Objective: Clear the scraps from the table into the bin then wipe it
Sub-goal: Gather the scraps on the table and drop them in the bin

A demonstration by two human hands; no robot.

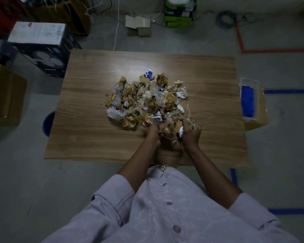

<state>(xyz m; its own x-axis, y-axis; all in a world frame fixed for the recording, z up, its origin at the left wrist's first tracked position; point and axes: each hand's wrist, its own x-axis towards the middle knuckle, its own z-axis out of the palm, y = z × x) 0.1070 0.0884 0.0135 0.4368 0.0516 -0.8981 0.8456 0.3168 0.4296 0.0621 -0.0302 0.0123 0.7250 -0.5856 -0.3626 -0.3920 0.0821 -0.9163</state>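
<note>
The counter hides most of the blue bin at its left edge. My right hand grips scraps at the near side of the pile, mid-counter. My left hand is too dark, so I cannot tell its grip. A clear box holds a blue cloth.

The left forearm and right forearm reach forward and converge. The left hand and right hand sit close together, fingers curled round scraps.
</note>
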